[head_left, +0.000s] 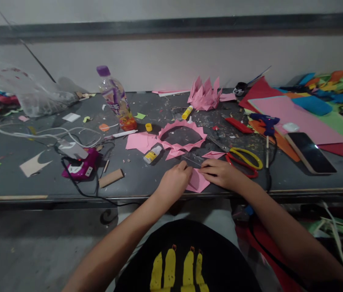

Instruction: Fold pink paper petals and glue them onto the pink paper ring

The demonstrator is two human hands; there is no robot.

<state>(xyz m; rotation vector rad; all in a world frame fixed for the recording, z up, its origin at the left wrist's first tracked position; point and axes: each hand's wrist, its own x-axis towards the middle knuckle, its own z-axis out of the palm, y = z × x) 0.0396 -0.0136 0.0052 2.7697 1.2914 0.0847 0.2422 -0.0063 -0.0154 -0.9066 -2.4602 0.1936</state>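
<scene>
A small piece of pink folding paper [198, 184] lies at the table's front edge between my hands. My left hand [175, 180] is closed, its fingertips pinching the paper's left side. At the upper right of the same piece, my right hand [221, 173] grips it between thumb and bent fingers. Just beyond them is a ring of folded pink paper points [200, 144]. Scissors [246, 162] with red and yellow handles lie beside my right hand. A small folded pink piece [213, 155] rests near my right fingertips. Left of the ring are a glue bottle [153, 155] and pink sheets [141, 141].
A pink paper flower [204, 95] and a tilted drink bottle [116, 99] stand at the back. On the right are a glue gun [267, 121], a phone [311, 153] and coloured sheets [299, 117]. A purple power block [83, 166] with cables sits left, near cardboard [111, 178].
</scene>
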